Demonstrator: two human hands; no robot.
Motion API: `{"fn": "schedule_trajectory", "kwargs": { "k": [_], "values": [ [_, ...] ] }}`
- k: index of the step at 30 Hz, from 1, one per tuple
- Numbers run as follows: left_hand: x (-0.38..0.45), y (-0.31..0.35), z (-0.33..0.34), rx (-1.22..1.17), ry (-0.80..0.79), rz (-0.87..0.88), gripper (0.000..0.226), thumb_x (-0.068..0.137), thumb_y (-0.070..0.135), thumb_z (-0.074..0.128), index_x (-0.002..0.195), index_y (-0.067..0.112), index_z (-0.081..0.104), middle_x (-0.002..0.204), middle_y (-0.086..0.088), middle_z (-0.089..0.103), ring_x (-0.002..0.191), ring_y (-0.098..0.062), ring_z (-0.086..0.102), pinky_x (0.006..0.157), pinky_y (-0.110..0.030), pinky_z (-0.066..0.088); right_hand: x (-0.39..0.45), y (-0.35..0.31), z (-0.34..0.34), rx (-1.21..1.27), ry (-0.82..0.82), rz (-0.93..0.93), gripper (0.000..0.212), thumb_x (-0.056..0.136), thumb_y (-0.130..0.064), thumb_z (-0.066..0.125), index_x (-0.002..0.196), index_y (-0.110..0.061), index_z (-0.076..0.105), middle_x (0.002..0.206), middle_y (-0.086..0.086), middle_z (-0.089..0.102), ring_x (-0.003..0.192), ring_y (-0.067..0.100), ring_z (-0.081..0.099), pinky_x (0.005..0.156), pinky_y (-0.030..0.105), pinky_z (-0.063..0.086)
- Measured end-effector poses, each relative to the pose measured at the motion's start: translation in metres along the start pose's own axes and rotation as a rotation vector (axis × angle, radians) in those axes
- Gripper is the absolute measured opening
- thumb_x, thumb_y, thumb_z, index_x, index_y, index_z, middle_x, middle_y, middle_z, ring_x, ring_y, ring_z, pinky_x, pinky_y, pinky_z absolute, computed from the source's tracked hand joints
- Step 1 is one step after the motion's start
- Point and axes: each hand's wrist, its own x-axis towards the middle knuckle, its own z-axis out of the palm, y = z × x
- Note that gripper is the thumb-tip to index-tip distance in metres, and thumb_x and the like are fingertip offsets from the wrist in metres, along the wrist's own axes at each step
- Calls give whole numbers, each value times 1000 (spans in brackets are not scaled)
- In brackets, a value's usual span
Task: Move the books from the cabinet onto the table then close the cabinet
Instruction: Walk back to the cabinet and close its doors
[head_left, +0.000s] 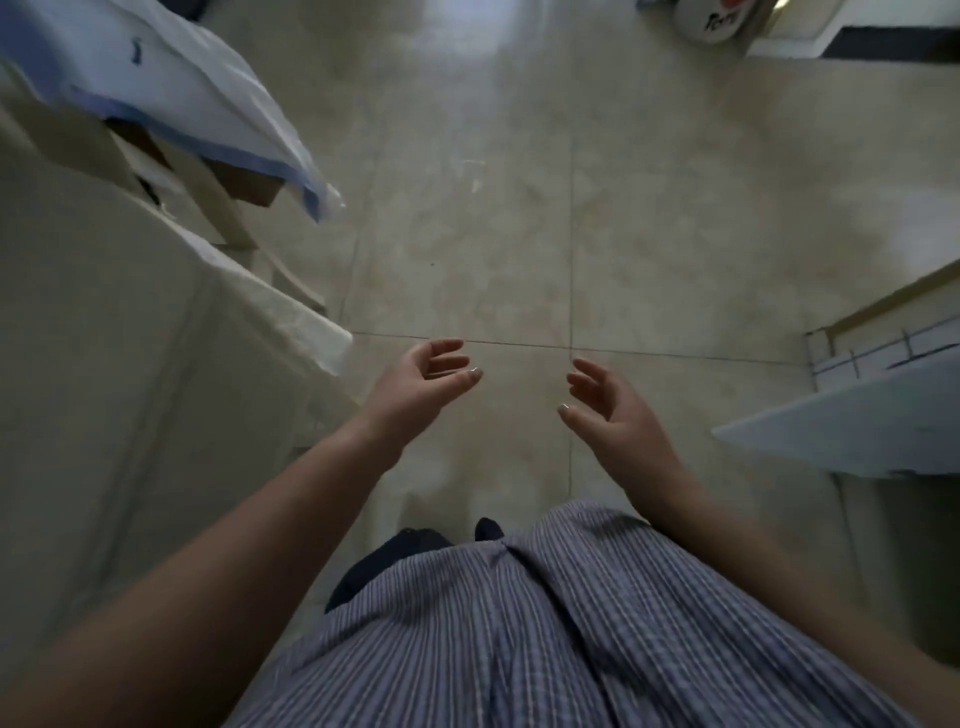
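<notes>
My left hand (421, 384) and my right hand (608, 405) hang in front of me over the tiled floor, palms facing each other, fingers loosely curled and apart, holding nothing. A table draped in a pale cloth (130, 338) fills the left side, close to my left forearm. A pale grey-blue flat panel (857, 431), perhaps a cabinet door or top, juts in from the right edge; I cannot tell which. No books are visible. I am looking almost straight down at my striped shirt and the floor.
A chair (228, 208) covered by a white and blue cloth (171, 88) stands at the upper left beyond the table. A white container with dark lettering (711, 21) and a white unit sit at the top right. Beige floor tiles (571, 208) stretch ahead.
</notes>
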Motion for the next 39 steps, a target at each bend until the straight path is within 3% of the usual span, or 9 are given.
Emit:
{"fn": "schedule_trajectory", "kwargs": {
  "k": [8,12,17,25,30,35,39],
  "values": [
    [8,36,187,126,-288,10,46,86,22,66,129,17,50,123,-2,61,103,-7,60,85,-21,48,-46,70,-151,98,275,94,52,89,-13,60,138,-20,42,137,3,51,125,11,47,99,28,42],
    [9,48,266,193,-421,8,45,85,22,67,128,18,51,124,-3,61,105,-9,60,84,-21,47,-70,103,-210,154,422,145,51,89,-13,60,137,-20,43,135,3,51,126,12,47,105,33,42],
    [12,65,339,310,-557,21,44,85,24,67,127,20,53,123,-1,62,110,-13,60,96,-31,47,-95,132,-257,253,588,199,51,88,-13,60,136,-19,44,134,3,51,127,14,47,108,37,41],
    [43,102,430,417,-720,83,43,87,21,65,127,19,53,124,-2,62,108,-14,60,96,-34,46,-110,153,-307,397,787,248,49,88,-13,60,134,-22,46,129,-3,52,125,12,48,107,32,40],
    [87,161,478,378,-704,262,46,85,20,67,128,17,53,124,-3,63,101,-7,61,83,-23,48,-92,144,-355,400,914,225,42,88,-13,61,126,-27,49,131,-2,54,122,9,50,107,30,40],
    [123,242,523,317,-678,630,40,84,16,69,121,19,55,112,5,64,107,-11,62,97,-34,50,-60,96,-420,400,995,95,34,90,-21,60,117,-38,47,132,-9,53,125,4,48,110,35,38],
    [133,283,552,386,-757,799,50,86,20,66,133,17,48,126,4,60,119,-9,56,103,-34,45,-35,53,-460,250,1005,-20,50,92,-29,56,137,-36,37,145,-12,43,131,-3,39,107,24,36]
  ]
}}
